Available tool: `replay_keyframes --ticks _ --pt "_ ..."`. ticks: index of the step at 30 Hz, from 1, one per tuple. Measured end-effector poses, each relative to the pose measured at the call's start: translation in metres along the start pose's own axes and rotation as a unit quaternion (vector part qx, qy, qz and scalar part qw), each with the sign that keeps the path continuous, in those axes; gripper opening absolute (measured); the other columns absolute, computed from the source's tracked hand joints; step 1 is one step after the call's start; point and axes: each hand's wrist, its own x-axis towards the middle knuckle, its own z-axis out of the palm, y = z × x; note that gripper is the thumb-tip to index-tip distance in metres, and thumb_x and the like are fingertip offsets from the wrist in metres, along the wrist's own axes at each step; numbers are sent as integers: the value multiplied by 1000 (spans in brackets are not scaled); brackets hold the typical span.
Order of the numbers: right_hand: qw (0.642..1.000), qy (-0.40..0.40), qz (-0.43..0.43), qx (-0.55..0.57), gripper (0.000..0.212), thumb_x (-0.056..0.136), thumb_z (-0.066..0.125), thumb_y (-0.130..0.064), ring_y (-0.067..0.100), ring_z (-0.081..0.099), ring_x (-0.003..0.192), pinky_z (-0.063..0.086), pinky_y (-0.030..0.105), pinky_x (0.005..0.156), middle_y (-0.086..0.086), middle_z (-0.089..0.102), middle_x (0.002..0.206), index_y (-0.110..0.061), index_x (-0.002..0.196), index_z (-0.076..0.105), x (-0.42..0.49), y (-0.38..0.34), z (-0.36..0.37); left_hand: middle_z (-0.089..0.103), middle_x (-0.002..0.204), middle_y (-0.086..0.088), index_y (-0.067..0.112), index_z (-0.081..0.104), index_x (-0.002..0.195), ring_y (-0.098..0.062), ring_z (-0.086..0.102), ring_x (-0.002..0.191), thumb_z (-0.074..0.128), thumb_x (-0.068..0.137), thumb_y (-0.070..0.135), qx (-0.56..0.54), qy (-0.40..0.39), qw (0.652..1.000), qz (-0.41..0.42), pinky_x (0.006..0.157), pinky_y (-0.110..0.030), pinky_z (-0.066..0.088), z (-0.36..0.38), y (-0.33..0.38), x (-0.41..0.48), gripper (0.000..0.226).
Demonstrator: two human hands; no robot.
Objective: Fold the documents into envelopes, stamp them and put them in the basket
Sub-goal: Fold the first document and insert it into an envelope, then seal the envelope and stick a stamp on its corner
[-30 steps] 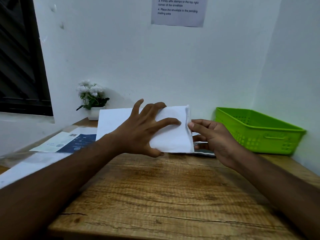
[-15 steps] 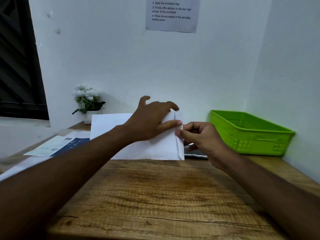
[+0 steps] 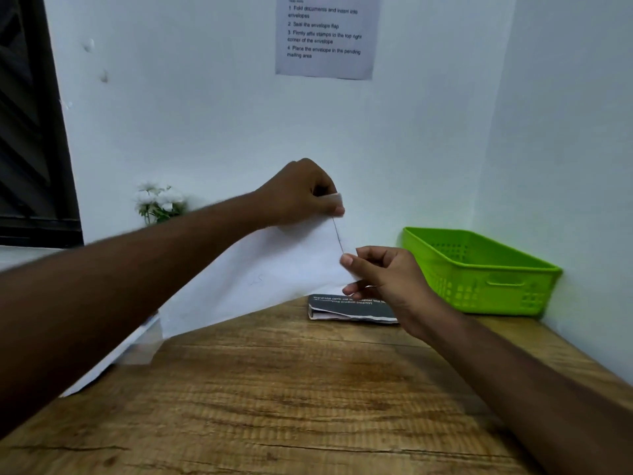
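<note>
A white envelope (image 3: pixel 274 269) is lifted off the wooden table (image 3: pixel 308 389), tilted, with its right end raised. My left hand (image 3: pixel 301 197) pinches the upper right corner at the flap. My right hand (image 3: pixel 383 272) pinches the lower right corner of the same end. A thin dark line runs along the envelope's edge between the two hands. A green plastic basket (image 3: pixel 479 272) stands at the back right corner of the table, apart from both hands. What is inside the basket is hidden by its wall.
A dark folded booklet (image 3: pixel 349 308) lies on the table under my right hand. More white paper (image 3: pixel 113 361) lies at the left under my arm. A small pot of white flowers (image 3: pixel 159 202) stands by the wall. An instruction sheet (image 3: pixel 325 36) hangs above.
The envelope has come up off the table and tilted. My left hand went from lying spread on it to pinching its top right corner. My right hand dropped to the lower corner.
</note>
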Motion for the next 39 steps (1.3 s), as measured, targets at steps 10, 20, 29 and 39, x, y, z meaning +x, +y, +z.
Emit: replay_keyframes --ticks 10,20,29,39 --pt "997 35 -62 7 8 82 75 -9 13 52 43 47 23 46 0 57 59 -5 78 69 0 -10 -4 67 71 16 18 77 90 8 57 60 82 72 23 222 -285 927 102 54 -6 40 -8 63 40 19" --pt "997 -53 -31 -37 9 85 71 -22 11 63 81 49 23 64 -2 71 88 -14 89 72 1 -6 -12 66 71 10 20 70 79 7 53 54 76 80 20 152 -242 953 103 53 -7 38 -52 79 68 5" --pt "992 -106 14 -68 39 73 77 -24 18 72 97 57 31 84 2 76 104 -11 109 71 -3 0 -6 61 72 9 15 66 90 8 53 54 70 87 19 -8 -53 998 -24 51 -8 41 -102 32 47 7" --pt "995 5 -20 -101 30 64 85 -22 17 70 72 54 33 65 5 77 83 -11 90 74 2 -14 -22 67 67 -5 9 63 87 -20 61 63 80 70 23 -81 -37 979 -183 57 -30 54 -113 -39 -34 27"
